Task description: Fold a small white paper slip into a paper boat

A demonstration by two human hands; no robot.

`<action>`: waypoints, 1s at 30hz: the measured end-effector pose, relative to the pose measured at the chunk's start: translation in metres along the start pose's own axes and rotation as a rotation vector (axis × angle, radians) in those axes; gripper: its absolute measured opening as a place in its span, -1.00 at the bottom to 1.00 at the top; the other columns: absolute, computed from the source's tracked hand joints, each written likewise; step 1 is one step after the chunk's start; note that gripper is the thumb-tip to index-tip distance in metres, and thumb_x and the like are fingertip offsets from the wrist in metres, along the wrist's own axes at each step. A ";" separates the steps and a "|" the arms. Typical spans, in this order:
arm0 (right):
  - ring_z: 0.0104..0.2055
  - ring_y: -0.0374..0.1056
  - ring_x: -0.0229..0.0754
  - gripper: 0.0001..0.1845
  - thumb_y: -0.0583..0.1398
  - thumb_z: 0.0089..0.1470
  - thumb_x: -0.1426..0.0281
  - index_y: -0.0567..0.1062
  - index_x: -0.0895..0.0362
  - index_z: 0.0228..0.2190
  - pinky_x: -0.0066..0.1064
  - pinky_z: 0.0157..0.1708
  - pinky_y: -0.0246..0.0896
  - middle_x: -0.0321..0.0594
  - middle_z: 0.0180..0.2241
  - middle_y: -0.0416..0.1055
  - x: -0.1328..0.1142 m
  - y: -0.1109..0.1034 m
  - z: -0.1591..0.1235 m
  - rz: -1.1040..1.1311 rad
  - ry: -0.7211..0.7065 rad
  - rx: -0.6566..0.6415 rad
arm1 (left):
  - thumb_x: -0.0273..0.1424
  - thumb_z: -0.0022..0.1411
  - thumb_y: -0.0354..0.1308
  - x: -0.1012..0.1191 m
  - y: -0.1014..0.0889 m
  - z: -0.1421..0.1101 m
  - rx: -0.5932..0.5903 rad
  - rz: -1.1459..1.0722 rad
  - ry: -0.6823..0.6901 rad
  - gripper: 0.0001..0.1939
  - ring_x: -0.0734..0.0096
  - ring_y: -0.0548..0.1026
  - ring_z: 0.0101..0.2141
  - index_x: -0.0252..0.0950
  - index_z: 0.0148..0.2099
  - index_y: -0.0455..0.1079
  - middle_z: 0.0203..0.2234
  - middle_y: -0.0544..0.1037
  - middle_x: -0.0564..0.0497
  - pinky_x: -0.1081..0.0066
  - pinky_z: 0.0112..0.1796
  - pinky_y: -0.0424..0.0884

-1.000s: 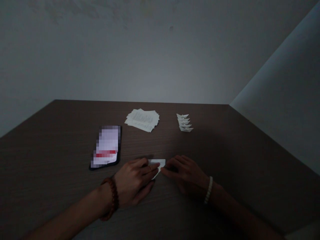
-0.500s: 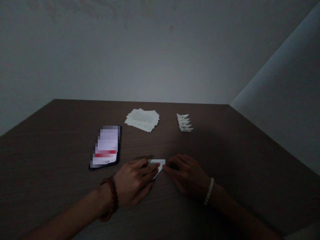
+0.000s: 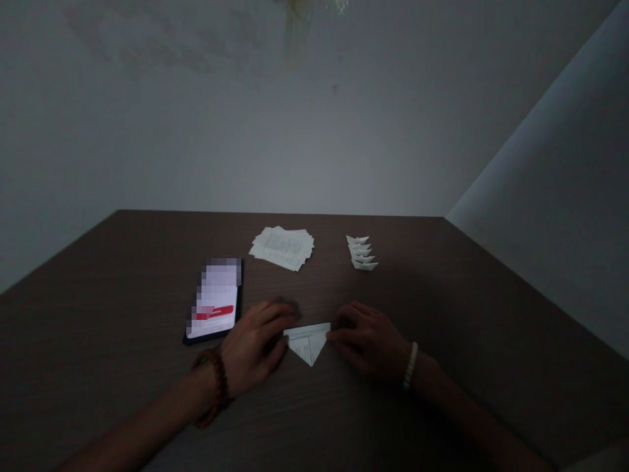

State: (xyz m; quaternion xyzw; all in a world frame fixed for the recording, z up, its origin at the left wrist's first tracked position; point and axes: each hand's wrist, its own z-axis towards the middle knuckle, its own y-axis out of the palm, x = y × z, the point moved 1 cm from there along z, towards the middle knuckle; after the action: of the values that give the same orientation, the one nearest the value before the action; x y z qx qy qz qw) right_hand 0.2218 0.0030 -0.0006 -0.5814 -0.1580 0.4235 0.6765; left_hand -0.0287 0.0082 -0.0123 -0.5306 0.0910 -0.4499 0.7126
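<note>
A small piece of folded paper (image 3: 308, 344) with printed lines lies before me, its point toward me and its long straight edge away. My left hand (image 3: 260, 341), with a brown bead bracelet at the wrist, has curled fingers and a thumb at the paper's left corner. At the right corner, the thumb and forefinger of my right hand (image 3: 363, 341) pinch the paper; a pale bead bracelet circles that wrist. The right hand's other fingers are bent and in shadow.
A phone (image 3: 216, 298) with a lit, blurred screen lies left, close to my left hand. Farther back is a loose pile of printed paper sheets (image 3: 285, 248). Right of it stands a row of several small folded paper boats (image 3: 362, 253). A wall rises behind the brown table (image 3: 147, 242).
My left hand has drawn back leftward off the paper, uncovering its printed triangular face. My right hand stays near the right corner. The view has tilted up slightly.
</note>
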 end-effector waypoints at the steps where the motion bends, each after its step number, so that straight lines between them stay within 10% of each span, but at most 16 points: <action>1: -0.18 0.22 -0.17 -0.85 0.17 0.11 0.41 0.51 0.09 -0.25 -0.30 -0.19 0.18 -0.18 -0.21 0.32 0.000 0.000 0.002 0.017 0.008 0.011 | -0.54 0.16 0.00 0.000 0.000 0.000 -0.025 0.000 -0.016 -0.65 0.16 0.35 -0.07 -0.31 0.01 0.35 -0.06 0.42 -0.13 0.10 -0.10 0.37; 30: -0.23 0.26 -0.18 -0.91 0.32 -0.05 0.40 0.50 0.12 -0.42 -0.31 -0.17 0.12 -0.24 -0.31 0.37 0.002 0.022 0.024 0.242 0.132 0.116 | -0.36 0.20 0.15 -0.003 0.013 0.011 -0.134 -0.125 -0.119 -0.93 0.22 0.33 -0.22 -0.23 -0.32 0.41 -0.32 0.42 0.01 0.21 -0.21 0.19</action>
State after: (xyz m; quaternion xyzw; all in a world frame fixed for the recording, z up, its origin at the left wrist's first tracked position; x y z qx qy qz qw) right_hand 0.1980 0.0193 -0.0147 -0.5828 -0.0173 0.4711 0.6619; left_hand -0.0172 0.0181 -0.0198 -0.6073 0.0450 -0.4543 0.6502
